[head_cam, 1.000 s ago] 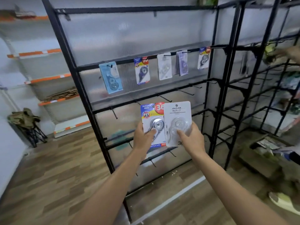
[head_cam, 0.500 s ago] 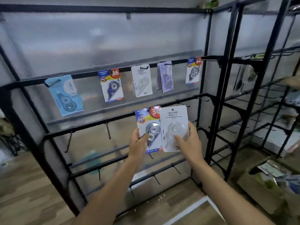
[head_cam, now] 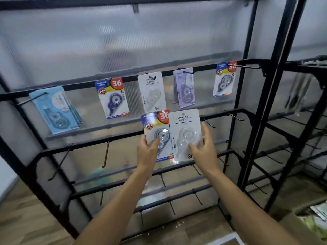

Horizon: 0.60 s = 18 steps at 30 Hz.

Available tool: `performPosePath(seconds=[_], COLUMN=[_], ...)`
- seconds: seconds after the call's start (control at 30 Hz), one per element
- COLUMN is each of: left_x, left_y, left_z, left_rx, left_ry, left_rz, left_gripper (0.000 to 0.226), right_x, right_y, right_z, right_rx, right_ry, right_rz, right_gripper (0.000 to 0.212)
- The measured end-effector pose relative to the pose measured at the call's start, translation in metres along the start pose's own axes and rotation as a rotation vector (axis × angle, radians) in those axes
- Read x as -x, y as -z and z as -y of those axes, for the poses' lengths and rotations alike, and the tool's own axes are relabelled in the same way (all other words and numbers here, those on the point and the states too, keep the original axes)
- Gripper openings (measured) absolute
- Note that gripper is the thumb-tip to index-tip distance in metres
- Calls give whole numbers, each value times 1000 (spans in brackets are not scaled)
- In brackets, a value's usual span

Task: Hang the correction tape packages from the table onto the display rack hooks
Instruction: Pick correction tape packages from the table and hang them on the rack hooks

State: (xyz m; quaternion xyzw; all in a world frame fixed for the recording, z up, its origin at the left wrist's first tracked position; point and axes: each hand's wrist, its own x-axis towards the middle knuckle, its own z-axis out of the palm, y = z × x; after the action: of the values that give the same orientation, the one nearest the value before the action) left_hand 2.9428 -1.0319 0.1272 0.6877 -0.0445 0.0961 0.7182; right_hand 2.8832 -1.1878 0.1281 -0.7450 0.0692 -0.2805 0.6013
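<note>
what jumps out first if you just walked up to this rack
Two correction tape packages held up mid-frame: the left hand grips a colourful package, the right hand a white package overlapping it. Above them, five packs hang along the black display rack, from a blue pack far left to a colourful pack far right.

A rack (head_cam: 247,110) of black metal bars with a matt finish fills the frame, backed by a ribbed, translucent plastic panel (head_cam: 106,41). Thin black metal hooks (head_cam: 233,116) stick out. Paper cards under glossy clear plastic blisters: a white package (head_cam: 184,134) at centre, a colourful package (head_cam: 155,131) beside it. Wood-grain floor (head_cam: 21,218) at lower left.
</note>
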Motion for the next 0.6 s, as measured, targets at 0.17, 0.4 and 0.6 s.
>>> performPosePath(seconds=[0.17,0.4,0.6], left_x=[-40,-79,-93], left_y=[-12,-2,3], left_z=[-5,6,12], left_rx=[11,1,8], left_ry=[-38,-80,-62], left_rz=[-125,-253,-352], left_gripper=[17,12,15], right_x=[-37,-85,-110], right_y=[-9,-38,-53], right_z=[14,48,56], right_rx=[-19,-129,-138], right_ry=[106,251,284], right_rz=[70,174,260], right_gripper=[61,57,58])
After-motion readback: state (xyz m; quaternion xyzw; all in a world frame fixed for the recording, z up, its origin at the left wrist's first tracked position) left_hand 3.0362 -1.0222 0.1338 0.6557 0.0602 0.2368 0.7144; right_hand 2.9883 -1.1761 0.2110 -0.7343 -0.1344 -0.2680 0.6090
